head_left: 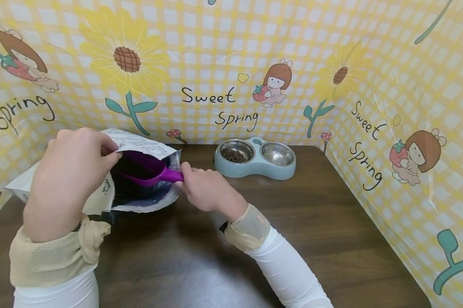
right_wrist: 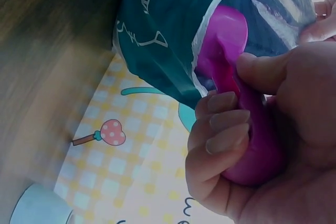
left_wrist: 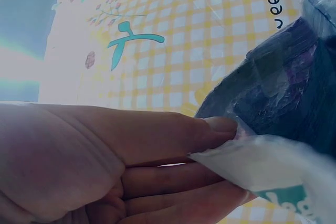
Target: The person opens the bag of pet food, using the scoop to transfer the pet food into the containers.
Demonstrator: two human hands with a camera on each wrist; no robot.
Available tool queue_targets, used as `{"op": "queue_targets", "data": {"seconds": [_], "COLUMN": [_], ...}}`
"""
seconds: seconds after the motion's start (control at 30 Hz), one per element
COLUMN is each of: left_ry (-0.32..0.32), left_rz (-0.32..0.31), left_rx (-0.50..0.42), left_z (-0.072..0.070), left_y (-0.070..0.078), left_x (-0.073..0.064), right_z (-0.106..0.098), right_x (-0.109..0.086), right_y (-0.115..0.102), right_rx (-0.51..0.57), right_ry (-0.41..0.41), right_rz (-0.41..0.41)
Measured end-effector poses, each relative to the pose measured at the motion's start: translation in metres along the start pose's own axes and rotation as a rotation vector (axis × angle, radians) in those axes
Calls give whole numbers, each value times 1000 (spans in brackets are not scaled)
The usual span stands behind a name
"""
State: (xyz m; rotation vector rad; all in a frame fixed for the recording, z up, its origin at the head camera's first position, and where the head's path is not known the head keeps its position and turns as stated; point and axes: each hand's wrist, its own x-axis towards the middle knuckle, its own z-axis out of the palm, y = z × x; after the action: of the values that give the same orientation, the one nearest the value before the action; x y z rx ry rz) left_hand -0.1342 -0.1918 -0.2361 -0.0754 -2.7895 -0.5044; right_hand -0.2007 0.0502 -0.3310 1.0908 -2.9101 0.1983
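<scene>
My left hand pinches the top edge of a bag's mouth between thumb and fingers. The bag lies on its side with its opening facing right, printed white outside and dark within. In the right wrist view, a teal part of the bag shows white lettering. My right hand grips the handle of a purple scoop, fingers curled round it. The scoop's bowl reaches inside the bag's mouth, its far end in shadow. In the left wrist view the thumb presses on the bag's rim.
Beyond my right hand, a light blue double feeder stands at the table's back edge. Brown kibble lies in its left steel bowl; the right steel bowl shows bare metal. A checked yellow cloth walls the brown wooden table.
</scene>
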Motion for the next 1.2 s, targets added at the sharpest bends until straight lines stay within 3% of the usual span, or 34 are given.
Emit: {"op": "queue_targets", "data": {"seconds": [0.53, 1.2], "left_ry": [9, 4], "left_rz": [2, 1], "left_rx": [2, -1], "left_z": [1, 0], "left_y": [-1, 0], "left_x": [0, 0], "right_z": [-20, -45], "right_x": [-5, -19], "right_y": [26, 70], "right_rx": [108, 317], "right_ry": [-79, -175], "right_rz": [-92, -120]}}
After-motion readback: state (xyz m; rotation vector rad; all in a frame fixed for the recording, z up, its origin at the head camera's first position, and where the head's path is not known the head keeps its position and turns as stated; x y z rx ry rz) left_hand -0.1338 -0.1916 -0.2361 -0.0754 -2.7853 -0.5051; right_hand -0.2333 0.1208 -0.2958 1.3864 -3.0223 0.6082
